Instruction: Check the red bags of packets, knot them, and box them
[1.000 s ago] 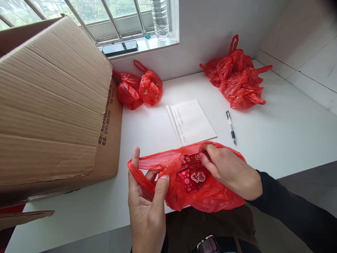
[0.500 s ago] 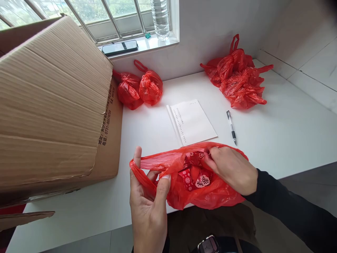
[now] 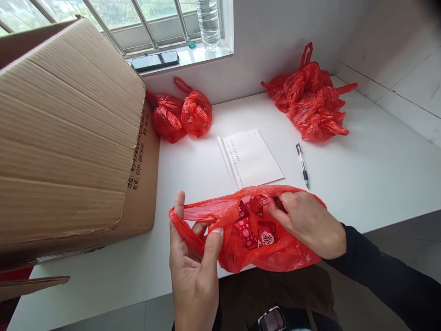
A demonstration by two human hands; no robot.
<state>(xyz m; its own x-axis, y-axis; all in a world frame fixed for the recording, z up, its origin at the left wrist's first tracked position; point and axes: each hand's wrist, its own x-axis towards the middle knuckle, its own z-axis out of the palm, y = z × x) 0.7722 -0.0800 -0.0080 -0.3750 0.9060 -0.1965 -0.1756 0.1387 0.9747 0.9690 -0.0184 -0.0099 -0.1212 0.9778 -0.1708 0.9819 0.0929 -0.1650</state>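
Observation:
A red plastic bag [image 3: 285, 259] is spread wide at the table's front edge. My left hand [image 3: 198, 262] grips its left side, a handle looped over the fingers and the thumb pressing on the film. Inside lie several small red wrapped candies [image 3: 245, 232], some with pale printed patterns. My right hand [image 3: 303, 220] reaches into the bag's mouth from the right, fingers curled in a pinch at the end of a red wrapped candy [image 3: 257, 204]. The fingertips are partly hidden.
A big cardboard box [image 3: 69, 138] stands at left. Two tied red bags [image 3: 196, 115] sit beside it, and crumpled red bags [image 3: 313, 103] lie at the back right. A notebook [image 3: 255, 158] and pen [image 3: 302, 165] rest mid-table. The windowsill holds a phone [image 3: 155, 60] and water bottle [image 3: 209, 27].
My right hand has shifted slightly right within the bag's mouth. The candies near its fingers have turned and moved a little. My left hand keeps its grip.

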